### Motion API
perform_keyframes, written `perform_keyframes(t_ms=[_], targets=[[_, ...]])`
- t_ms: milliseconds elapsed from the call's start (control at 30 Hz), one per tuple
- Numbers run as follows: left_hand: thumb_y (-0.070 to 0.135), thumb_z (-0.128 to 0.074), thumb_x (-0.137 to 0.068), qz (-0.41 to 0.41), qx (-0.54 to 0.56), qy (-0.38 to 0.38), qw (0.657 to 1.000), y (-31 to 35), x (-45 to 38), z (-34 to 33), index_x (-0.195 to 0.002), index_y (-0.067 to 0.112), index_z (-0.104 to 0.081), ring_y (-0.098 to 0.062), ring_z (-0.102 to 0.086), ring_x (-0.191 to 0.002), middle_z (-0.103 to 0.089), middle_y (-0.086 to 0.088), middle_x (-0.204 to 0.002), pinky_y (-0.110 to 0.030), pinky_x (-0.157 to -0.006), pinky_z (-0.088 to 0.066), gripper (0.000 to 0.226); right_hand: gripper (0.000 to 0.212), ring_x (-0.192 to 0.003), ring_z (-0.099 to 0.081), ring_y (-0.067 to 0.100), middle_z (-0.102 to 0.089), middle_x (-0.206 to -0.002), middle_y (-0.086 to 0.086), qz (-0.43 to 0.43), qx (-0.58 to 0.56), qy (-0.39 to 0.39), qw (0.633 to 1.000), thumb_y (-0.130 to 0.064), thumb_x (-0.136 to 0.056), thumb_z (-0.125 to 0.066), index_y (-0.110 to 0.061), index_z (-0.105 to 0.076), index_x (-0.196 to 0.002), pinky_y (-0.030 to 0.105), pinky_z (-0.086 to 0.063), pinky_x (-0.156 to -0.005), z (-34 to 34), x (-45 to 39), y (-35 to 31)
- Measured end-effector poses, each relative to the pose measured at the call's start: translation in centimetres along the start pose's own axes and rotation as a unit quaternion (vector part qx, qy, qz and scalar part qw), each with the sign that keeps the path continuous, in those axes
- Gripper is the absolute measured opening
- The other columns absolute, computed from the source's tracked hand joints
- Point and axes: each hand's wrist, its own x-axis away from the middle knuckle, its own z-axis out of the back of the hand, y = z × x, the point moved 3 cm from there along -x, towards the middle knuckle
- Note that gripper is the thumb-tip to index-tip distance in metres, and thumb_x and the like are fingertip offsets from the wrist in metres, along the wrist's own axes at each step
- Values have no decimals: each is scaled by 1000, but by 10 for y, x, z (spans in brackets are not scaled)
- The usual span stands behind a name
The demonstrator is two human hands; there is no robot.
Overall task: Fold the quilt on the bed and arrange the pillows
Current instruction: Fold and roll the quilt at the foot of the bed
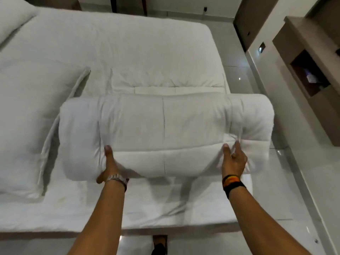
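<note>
The white quilt [165, 129] is folded into a thick bundle and held up over the near right part of the bed [128, 48]. My left hand [110, 165] grips the bundle's lower left part, fingers tucked underneath. My right hand [234, 160] clutches the lower right fold, bunching the fabric. Another folded layer of quilt [165, 80] lies flat on the mattress behind the bundle. A large white pillow [33, 116] lies at the left, and a second pillow [12, 17] sits at the far left corner.
A glossy tiled floor [287, 181] runs along the right of the bed. A wall unit with an open niche [309, 74] stands at the right. My foot [159, 245] shows at the bed's near edge.
</note>
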Motion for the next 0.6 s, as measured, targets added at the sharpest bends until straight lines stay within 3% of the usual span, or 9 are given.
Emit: perform_keyframes(t_ms=[67, 133, 200, 233, 300, 400, 500, 600], targets=[[73, -92, -49, -40, -11, -8, 999, 7, -1, -20, -163, 24, -7, -37, -40, -146, -26, -8, -166, -63, -115, -40, 151, 69, -145, -43, 30, -39, -158, 12, -23, 23, 55, 998, -43, -92, -76, -22, -52, -153, 22, -37, -110, 8, 4, 16], [77, -89, -48, -6, -43, -31, 999, 2, -5, -37, -164, 23, -6, -39, -39, -147, -26, -11, -168, -64, -114, -40, 152, 95, -152, -31, 38, -24, -168, 14, -168, 25, 76, 983, -57, -84, -78, -35, -29, -163, 49, -34, -120, 6, 8, 37], [86, -86, -33, 33, -55, -93, 994, -9, -10, -53, -163, 23, -16, -39, -44, -144, -34, -11, -165, -65, -111, -43, 160, 121, -150, -34, 42, -20, -171, 10, -304, -82, -5, 949, -67, -77, -79, -44, 2, -164, 70, -37, -112, -16, 4, 43], [87, -85, -23, 40, -54, -123, 990, -12, -12, -64, -162, 23, -22, -39, -46, -142, -38, -11, -164, -65, -110, -44, 166, 130, -147, -39, 43, -25, -170, 10, -338, -144, -40, 929, -72, -71, -79, -44, 9, -163, 75, -39, -107, -35, -4, 39], [84, -86, -10, 46, -48, -145, 987, -14, -24, -82, -159, 25, -31, -38, -51, -139, -45, -8, -159, -64, -109, -47, 170, 143, -140, -46, 44, -36, -165, 10, -353, -200, -38, 913, -78, -58, -81, -35, 2, -165, 78, -42, -101, -69, -25, 27], [92, -79, -15, 15, -92, -131, 987, -12, -52, -100, -157, 24, -38, -35, -53, -139, -50, -7, -156, -57, -114, -45, 163, 144, -132, -54, 39, -43, -157, 6, -351, -212, 62, 910, -73, -49, -91, -28, -15, -162, 72, -47, -101, -101, -45, 25], [84, -87, -31, -6, -80, -49, 996, -14, -74, -106, -159, 14, -31, -30, -53, -139, -48, -7, -157, -49, -117, -44, 157, 139, -137, -51, 36, -41, -159, 11, -334, -155, 116, 922, -64, -57, -93, -18, -16, -162, 57, -44, -112, -112, -58, 39], [78, -90, -45, -38, -70, -7, 997, -12, -74, -112, -159, 6, -28, -29, -54, -137, -49, -10, -155, -43, -112, -47, 148, 132, -137, -51, 34, -45, -155, 12, -297, -152, 114, 936, -55, -64, -94, -11, -15, -160, 50, -44, -113, -116, -69, 42]])
